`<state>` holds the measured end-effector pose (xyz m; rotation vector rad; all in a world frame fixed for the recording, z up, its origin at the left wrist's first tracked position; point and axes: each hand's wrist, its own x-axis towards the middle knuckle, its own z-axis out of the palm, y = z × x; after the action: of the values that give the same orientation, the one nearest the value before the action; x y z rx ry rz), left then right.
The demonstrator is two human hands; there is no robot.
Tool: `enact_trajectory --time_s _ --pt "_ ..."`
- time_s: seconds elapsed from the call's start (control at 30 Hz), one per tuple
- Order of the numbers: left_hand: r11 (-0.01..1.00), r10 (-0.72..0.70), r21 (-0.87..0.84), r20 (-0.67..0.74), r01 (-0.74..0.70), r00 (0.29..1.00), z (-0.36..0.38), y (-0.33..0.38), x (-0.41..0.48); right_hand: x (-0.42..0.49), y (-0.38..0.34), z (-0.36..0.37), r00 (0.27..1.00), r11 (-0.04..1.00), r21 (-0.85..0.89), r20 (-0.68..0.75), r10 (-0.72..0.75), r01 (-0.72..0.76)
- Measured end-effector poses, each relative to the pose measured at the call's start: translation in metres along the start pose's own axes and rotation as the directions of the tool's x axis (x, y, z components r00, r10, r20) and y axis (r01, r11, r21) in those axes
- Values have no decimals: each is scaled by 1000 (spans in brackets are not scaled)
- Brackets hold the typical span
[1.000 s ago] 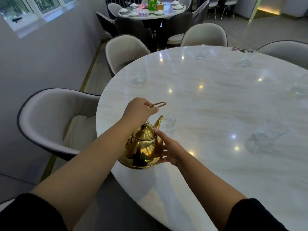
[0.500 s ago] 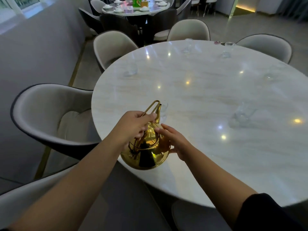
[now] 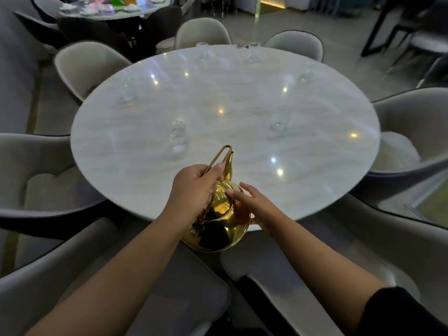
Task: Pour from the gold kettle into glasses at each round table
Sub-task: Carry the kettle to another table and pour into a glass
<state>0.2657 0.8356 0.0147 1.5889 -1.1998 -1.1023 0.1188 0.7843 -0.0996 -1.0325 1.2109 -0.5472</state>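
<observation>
Since half a second ago the kettle (image 3: 218, 221) has drawn back from the nearest glass (image 3: 177, 139) toward the near rim of the table (image 3: 150, 190), its spout now pointing away at bare marble rather than over the glass.

Grey chairs ring the table; one (image 3: 167, 282) sits directly below the kettle, another (image 3: 286, 270) just to its right. Six glasses in all stand apart on the marble: the nearest ahead and left of the spout, one (image 3: 278, 121) ahead and right, others (image 3: 253, 52) blurred near the far rim. Nothing lies between the spout and the nearest glass.

The left hand (image 3: 194, 190) is closed round the thin wire handle, which rises looped above the spout. The right hand (image 3: 257, 209) lies half-open against the kettle's right side, fingers spread, fingertips on the lid. The kettle is polished gold, round-bellied, held over the table's edge, and mirrors the room darkly.
</observation>
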Motion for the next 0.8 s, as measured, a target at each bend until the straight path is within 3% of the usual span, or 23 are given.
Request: enact_trajectory --time_s 0.37,0.57,0.8 --pt "996 85 -45 147 -80 985 118 32 -86 -125 65 -101 989 973 223 -141 -37 68" --pt "995 76 -83 151 -64 986 188 45 -142 -205 97 -157 991 973 205 -98 -90 108" --pt "996 16 -85 175 -1 984 243 49 -175 -243 121 -199 994 976 215 -114 -3 27"
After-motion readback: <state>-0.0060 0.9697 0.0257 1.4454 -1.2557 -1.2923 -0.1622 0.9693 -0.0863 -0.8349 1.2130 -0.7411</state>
